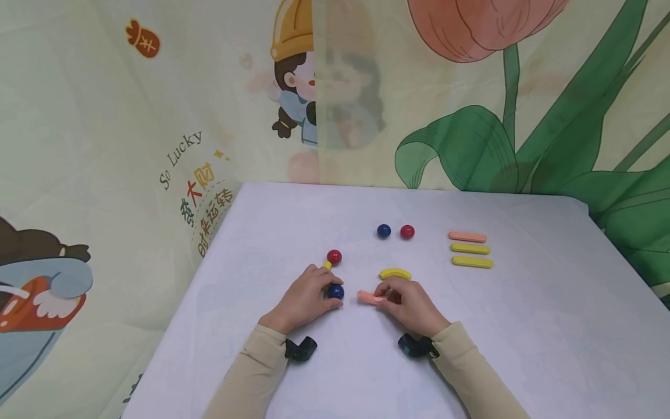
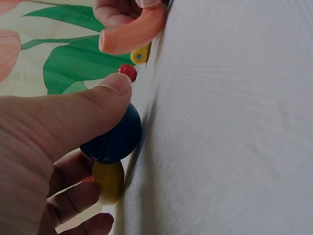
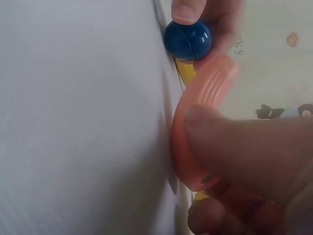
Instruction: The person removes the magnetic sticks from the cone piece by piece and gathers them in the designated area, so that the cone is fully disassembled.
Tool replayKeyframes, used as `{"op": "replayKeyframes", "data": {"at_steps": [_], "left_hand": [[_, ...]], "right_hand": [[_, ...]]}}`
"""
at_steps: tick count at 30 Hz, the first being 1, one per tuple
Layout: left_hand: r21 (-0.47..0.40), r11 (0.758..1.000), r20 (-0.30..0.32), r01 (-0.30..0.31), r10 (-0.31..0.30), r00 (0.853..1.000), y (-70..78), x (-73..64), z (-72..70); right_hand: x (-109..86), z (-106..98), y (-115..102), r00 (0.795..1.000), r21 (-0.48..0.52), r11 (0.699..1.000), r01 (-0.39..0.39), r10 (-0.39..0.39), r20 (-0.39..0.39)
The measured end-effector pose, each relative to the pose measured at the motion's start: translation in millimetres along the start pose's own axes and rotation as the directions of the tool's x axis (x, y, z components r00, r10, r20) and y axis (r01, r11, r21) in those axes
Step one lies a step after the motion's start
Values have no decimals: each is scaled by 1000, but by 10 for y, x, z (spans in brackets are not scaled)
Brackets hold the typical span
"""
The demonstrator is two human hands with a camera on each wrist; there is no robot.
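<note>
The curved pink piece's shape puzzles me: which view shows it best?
Right wrist: the curved pink piece looks largest, both ends showing, though the right hand covers part. Left wrist shows one end, the other hidden; head shows it small, partly covered.

Behind the white worktop (image 1: 555, 326) hangs a backdrop (image 1: 445, 87) printed with a pink tulip (image 1: 484, 26), green leaves (image 1: 476, 151) and a yellow-helmeted cartoon figure (image 1: 295, 99).

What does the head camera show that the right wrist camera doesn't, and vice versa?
Only the head view: two red balls, a second blue ball and three straight sticks.
Only the right wrist view: a seam on the held blue ball.
Both: the left hand holding that ball, the right hand pinching the curved orange piece.
</note>
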State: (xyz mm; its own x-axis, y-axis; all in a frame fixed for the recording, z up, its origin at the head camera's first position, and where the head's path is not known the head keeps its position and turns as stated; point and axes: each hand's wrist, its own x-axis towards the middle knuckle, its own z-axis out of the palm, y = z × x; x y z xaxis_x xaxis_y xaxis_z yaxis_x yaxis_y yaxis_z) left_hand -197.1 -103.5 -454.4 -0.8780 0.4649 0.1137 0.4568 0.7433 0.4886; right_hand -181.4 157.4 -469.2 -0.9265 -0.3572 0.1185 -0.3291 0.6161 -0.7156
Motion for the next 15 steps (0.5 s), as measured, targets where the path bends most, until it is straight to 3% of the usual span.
{"op": "replayKeyframes", "data": {"at_steps": [9, 15], "left_hand": [[-2, 999, 19, 33, -33, 999, 23, 8, 6], [-15, 999, 24, 41, -40, 999, 15, 7, 16]], "right_hand": [[-14, -46, -16, 998, -146, 987, -65, 65, -4], [-80, -78, 30, 988, -190, 973, -129, 111, -105]]}}
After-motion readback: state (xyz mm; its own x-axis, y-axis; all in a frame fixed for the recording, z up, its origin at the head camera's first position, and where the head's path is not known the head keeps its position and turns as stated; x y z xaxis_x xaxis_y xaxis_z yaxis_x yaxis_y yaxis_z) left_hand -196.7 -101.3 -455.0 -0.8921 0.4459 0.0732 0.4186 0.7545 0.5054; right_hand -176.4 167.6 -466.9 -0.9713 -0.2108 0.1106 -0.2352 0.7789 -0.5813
